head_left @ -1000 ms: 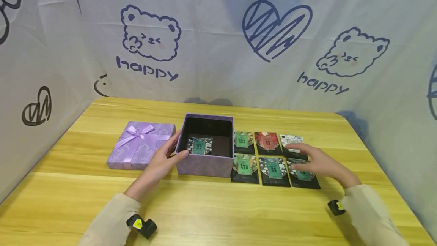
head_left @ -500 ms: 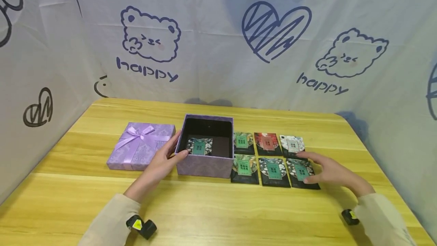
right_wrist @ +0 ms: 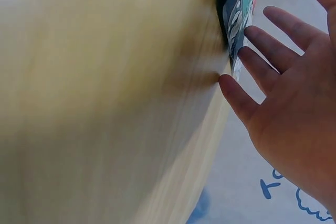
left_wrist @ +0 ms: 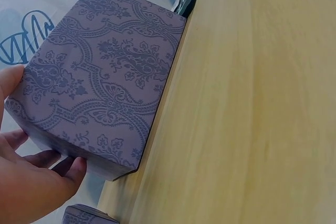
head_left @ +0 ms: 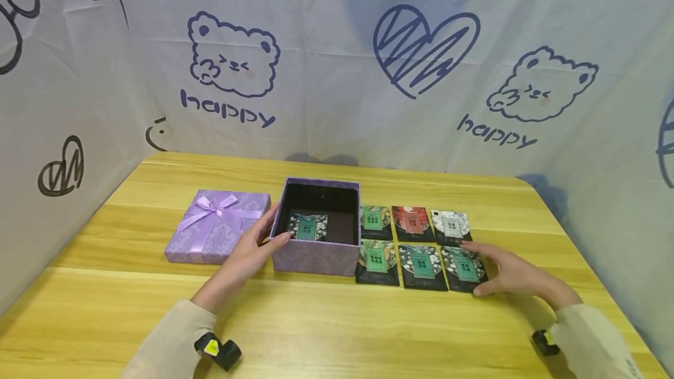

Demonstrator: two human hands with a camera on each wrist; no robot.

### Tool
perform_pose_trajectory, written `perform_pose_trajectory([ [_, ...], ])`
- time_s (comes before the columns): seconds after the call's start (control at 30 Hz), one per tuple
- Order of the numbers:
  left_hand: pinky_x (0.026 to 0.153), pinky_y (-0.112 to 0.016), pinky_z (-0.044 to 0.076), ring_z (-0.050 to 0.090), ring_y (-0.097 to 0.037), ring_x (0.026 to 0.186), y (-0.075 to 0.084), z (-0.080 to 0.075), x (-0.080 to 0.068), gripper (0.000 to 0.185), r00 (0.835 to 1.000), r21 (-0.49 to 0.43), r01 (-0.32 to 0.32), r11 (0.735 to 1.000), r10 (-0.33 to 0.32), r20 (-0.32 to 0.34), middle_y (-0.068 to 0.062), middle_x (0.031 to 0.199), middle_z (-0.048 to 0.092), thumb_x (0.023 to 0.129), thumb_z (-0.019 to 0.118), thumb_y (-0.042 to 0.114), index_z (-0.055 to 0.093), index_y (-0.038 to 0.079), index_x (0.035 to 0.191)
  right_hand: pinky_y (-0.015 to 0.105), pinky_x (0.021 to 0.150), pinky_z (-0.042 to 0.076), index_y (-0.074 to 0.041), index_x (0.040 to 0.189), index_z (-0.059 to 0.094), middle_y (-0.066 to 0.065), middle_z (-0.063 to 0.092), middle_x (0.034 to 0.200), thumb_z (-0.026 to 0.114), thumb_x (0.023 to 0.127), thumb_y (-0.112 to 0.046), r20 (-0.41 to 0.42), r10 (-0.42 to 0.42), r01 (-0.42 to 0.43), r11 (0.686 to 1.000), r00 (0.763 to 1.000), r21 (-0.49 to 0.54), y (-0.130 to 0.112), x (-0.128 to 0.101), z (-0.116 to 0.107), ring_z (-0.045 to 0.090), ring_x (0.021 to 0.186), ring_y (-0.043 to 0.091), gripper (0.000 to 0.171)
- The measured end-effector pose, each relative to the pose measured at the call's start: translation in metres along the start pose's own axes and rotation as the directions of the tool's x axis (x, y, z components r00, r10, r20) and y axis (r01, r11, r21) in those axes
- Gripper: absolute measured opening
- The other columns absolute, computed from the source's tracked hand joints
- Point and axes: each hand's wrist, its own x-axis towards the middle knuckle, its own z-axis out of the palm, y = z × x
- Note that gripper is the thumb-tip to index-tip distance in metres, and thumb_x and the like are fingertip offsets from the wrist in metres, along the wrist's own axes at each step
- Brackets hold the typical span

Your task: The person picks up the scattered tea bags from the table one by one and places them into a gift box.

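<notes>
A purple patterned gift box (head_left: 316, 257) stands without its lid, dark inside, holding one tea sachet (head_left: 308, 228) with a green label. My left hand (head_left: 253, 250) rests against its left side, fingers extended along the wall and thumb at the front left corner; the left wrist view shows the fingertips touching the box. On the right, my right hand (head_left: 513, 274) lies at the right edge of the front-row tea sachet (head_left: 466, 268), green-labelled on black. Its index finger is near the top corner and its thumb near the bottom one. The right wrist view shows those fingers spread.
More tea sachets lie in two rows right of the box: a red one (head_left: 413, 224), a white one (head_left: 451, 227) and several green ones. The bow-tied purple lid (head_left: 218, 227) lies left of the box. A printed cloth (head_left: 326, 86) surrounds the wooden table (head_left: 368, 332).
My right hand has drawn back to the right and toward me, from over the right-hand sachets to their edge. The left hand and box have stayed put.
</notes>
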Motion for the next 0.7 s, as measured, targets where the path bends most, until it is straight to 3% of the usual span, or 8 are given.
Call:
perform_pose_trajectory([
  [0.23, 0.112, -0.046, 0.024, 0.023, -0.035, 0.141, 0.0008, -0.0001, -0.0005, 0.071, 1.0, -0.005, 0.004, 1.0, -0.004, 0.003, -0.016, 0.157, 0.02, 0.097, 0.059, 0.019, 0.02, 0.013, 0.156, 0.072, 0.101, 0.022, 0.006, 0.143, 0.037, 0.034, 0.032, 0.145, 0.085, 0.071, -0.033, 0.02, -0.026, 0.026, 1.0, 0.999, 0.007, 0.0024, 0.0002, 0.0018, 0.024, 0.131, 0.057, 0.096],
  [0.7, 0.112, -0.046, 0.024, 0.024, -0.034, 0.141, -0.0012, 0.0001, -0.0005, 0.071, 1.0, 0.011, -0.001, 1.0, 0.001, -0.007, -0.015, 0.158, 0.021, 0.097, 0.06, 0.02, 0.022, 0.014, 0.155, 0.072, 0.098, 0.026, 0.004, 0.145, 0.038, 0.034, 0.031, 0.146, 0.085, 0.071, -0.031, 0.03, 0.008, -0.007, 0.999, 1.0, -0.037, 0.0033, 0.0007, 0.0054, 0.026, 0.13, 0.057, 0.095],
])
